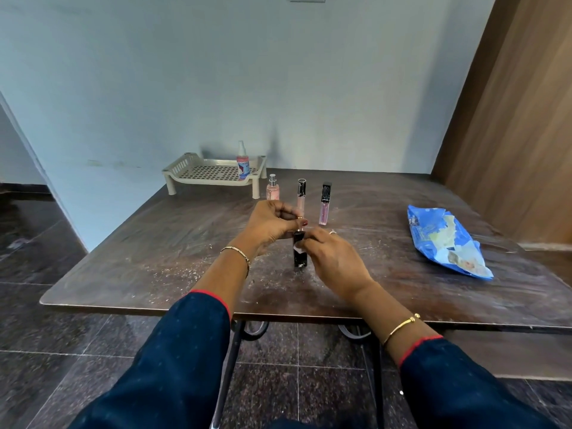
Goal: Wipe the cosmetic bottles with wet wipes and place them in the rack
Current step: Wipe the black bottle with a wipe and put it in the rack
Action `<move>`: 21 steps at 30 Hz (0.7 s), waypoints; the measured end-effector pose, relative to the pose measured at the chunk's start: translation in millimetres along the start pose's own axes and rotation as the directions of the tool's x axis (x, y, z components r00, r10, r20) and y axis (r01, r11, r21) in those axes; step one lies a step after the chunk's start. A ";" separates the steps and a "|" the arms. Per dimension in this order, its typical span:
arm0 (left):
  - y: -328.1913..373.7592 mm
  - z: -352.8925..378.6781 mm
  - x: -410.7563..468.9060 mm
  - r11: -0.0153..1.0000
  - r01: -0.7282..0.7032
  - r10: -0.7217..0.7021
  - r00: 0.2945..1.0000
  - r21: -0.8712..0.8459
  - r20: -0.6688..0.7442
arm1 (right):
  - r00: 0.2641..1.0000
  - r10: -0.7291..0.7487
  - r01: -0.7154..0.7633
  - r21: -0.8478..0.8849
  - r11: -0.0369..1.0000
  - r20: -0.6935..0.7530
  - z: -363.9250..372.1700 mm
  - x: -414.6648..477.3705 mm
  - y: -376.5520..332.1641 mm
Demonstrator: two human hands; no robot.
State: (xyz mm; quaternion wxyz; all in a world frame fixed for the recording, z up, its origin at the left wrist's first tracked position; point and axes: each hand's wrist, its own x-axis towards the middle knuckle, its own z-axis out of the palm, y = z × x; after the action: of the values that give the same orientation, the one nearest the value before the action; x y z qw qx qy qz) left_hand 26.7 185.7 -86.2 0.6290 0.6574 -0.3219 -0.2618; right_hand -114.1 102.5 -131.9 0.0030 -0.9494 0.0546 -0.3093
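Two hands meet over one black bottle (299, 253), which stands upright on the table (154, 267), approx. front-centre. We see the R hand (335, 258) wrap its fingers round the bottle's upper part from the right, grasping it; its fingertips are hidden behind the bottle. The L hand (270, 226) sits just above and left of the bottle top, fingers curled, thumb and forefinger closed together; what they pinch, if anything, we cannot tell. A pale patch shows on the bottle's front; wipe or reflection, we cannot say.

Behind the hands stand 3 more items, roughly in a row: pink perfume bottle (272, 189), its base hidden by the L hand; clear gloss tube (301, 193), lower part likewise hidden; purple gloss tube (325, 204) w/ black cap, fully visible.

The rack (185, 168) sits at the table's rear edge; one spray bottle (243, 164) stands upright at its right side.

The blue wipes pack (445, 239) lies flat at the table's right, well apart from both hands; its print is too blurred to read.

Dark sleeves (173, 351) cover both forearms; the frame bottom cuts them off.
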 end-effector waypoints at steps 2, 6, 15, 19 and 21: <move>-0.1 0.1 0.3 1.000 -0.001 0.001 1.000 0.006 -0.002 | 0.998 -0.012 0.012 0.000 1.000 0.059 5.3 -9.3 0.7; 2.3 1.1 -1.7 1.000 0.009 -0.009 1.000 0.015 0.011 | 0.992 -0.062 0.066 -0.028 0.997 0.109 2.2 -8.8 0.5; 6.0 -1.4 -4.9 1.000 0.016 -0.016 1.000 0.010 0.011 | 0.998 0.035 -0.037 -0.028 0.999 -0.058 -2.0 7.1 -3.3; 3.6 -1.9 -4.1 1.000 0.012 -0.012 1.000 0.002 0.005 | 1.000 -0.010 0.011 -0.032 0.999 0.025 -0.3 -8.1 -2.7; 4.1 -1.1 -4.7 1.000 0.014 -0.014 1.000 0.012 0.015 | 0.998 -0.026 0.028 -0.034 0.999 0.056 -0.6 -10.3 -1.6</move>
State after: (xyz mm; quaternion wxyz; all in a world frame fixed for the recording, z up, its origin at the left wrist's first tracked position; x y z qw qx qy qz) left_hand 24.1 190.0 -82.3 0.6208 0.6614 -0.3236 -0.2692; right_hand -122.6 105.2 -137.4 -0.0160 -0.9581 0.0472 -0.2820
